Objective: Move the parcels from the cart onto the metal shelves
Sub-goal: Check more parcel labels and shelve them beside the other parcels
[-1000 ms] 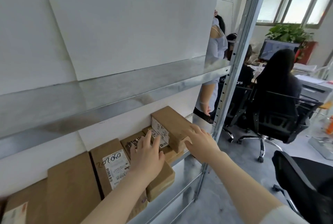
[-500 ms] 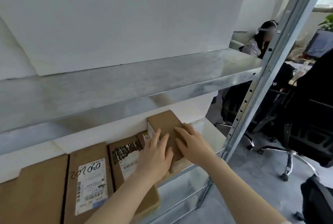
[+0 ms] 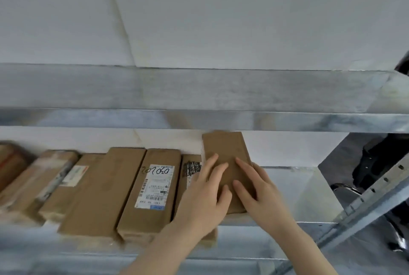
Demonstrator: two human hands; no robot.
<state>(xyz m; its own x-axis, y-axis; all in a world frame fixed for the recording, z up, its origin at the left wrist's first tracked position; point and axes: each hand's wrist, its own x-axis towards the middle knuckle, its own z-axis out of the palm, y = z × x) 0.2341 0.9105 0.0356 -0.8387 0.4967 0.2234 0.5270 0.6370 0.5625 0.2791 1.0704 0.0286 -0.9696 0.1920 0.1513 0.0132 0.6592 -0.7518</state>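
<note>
A brown cardboard parcel (image 3: 225, 153) lies on top of other parcels at the right end of a row on the metal shelf (image 3: 294, 195). My left hand (image 3: 203, 199) rests flat on its left side with straight fingers. My right hand (image 3: 256, 190) presses on its right side, fingers spread over the top. Beside it lie a parcel with a white label and handwritten numbers (image 3: 152, 188) and a plain brown parcel (image 3: 104, 190). The cart is out of view.
An upper metal shelf (image 3: 199, 102) runs across above the parcels, bare, with a white wall behind. More parcels (image 3: 44, 181) fill the left end. A perforated steel upright (image 3: 374, 192) stands at the right, with a dark office chair behind it.
The view has swung left and closer to the shelf. The top parcel now lies straighter in line with the row, and both hands stay on it.
</note>
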